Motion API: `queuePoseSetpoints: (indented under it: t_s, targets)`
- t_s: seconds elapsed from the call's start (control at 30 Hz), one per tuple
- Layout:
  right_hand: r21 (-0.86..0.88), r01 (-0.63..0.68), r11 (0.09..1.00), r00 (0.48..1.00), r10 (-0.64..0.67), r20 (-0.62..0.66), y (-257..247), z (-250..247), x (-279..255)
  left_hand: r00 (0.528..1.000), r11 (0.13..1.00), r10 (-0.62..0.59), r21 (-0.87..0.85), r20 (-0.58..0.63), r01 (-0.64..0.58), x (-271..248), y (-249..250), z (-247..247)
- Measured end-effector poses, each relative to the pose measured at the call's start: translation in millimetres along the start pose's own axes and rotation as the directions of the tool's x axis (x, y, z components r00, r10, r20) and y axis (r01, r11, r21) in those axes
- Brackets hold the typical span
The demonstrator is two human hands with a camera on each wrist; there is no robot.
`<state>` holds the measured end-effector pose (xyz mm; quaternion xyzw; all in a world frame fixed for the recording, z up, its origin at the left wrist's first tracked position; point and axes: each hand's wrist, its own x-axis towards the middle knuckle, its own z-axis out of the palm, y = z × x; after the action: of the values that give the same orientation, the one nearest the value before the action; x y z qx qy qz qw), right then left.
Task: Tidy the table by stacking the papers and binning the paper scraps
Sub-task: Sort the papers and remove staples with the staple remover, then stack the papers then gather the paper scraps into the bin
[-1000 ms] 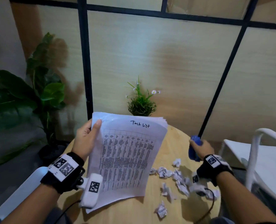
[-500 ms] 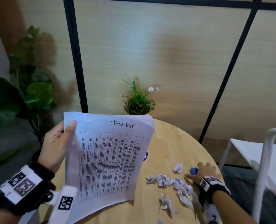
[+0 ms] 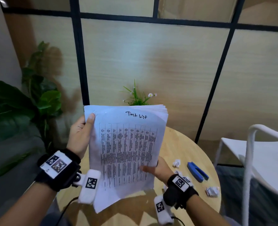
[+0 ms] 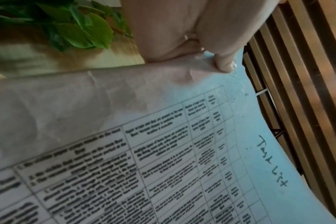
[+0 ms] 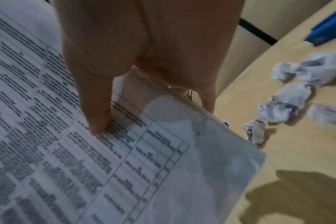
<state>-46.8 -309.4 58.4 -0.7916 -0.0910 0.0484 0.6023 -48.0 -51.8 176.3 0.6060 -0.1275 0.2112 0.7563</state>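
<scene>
A stack of printed papers (image 3: 127, 149) with a table and handwritten heading is held up above the round wooden table (image 3: 184, 144). My left hand (image 3: 83, 136) grips its upper left edge, thumb on the front sheet (image 4: 182, 136). My right hand (image 3: 156, 168) pinches the lower right edge, thumb on the print (image 5: 125, 151) and fingers behind. Crumpled paper scraps (image 3: 212, 191) lie on the table right of the stack, with more (image 5: 290, 106) in the right wrist view.
A blue stapler (image 3: 197, 172) lies on the table near the scraps. A small potted plant (image 3: 137, 97) stands at the table's far edge. A white chair (image 3: 257, 154) is to the right, a large leafy plant (image 3: 21, 108) to the left.
My right hand left the blue stapler on the table and came over to take the papers' lower right edge. The stack has shifted right, towards the middle.
</scene>
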Motion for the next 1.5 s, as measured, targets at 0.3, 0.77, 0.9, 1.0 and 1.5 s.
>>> queuePoseSetpoints:
  t_s: [0.3, 0.77, 0.9, 1.0, 1.5]
  targets:
    - [0.172, 0.000, 0.985, 0.980, 0.035, -0.198, -21.9, 7.4, -64.7, 0.982, 0.992, -0.079, 0.108, 0.170, 0.061, -10.4, 5.2, 8.2]
    - [0.325, 0.055, 0.944, 0.863, 0.119, -0.491, -31.3, -82.3, -35.9, 0.804, 0.898, -0.344, 0.420, 0.485, 0.131, -22.6, -82.8, 70.5]
    - [0.496, -0.003, 0.868, 0.825, 0.282, -0.489, 3.5, -88.2, -7.8, 0.768, 0.841, -0.399, 0.534, 0.501, 0.089, -15.2, -132.7, 77.6]
    - [0.488, -0.100, 0.867, 0.788, 0.369, -0.493, 32.5, -99.8, 24.1, 0.724, 0.816, -0.471, 0.560, 0.503, 0.141, -10.2, -176.3, 76.3]
    - [0.346, -0.444, 0.827, 0.636, 0.563, -0.528, 114.3, -206.3, 176.9, 0.546, 0.632, -0.693, 0.761, 0.471, 0.146, 89.6, -290.2, 154.4]
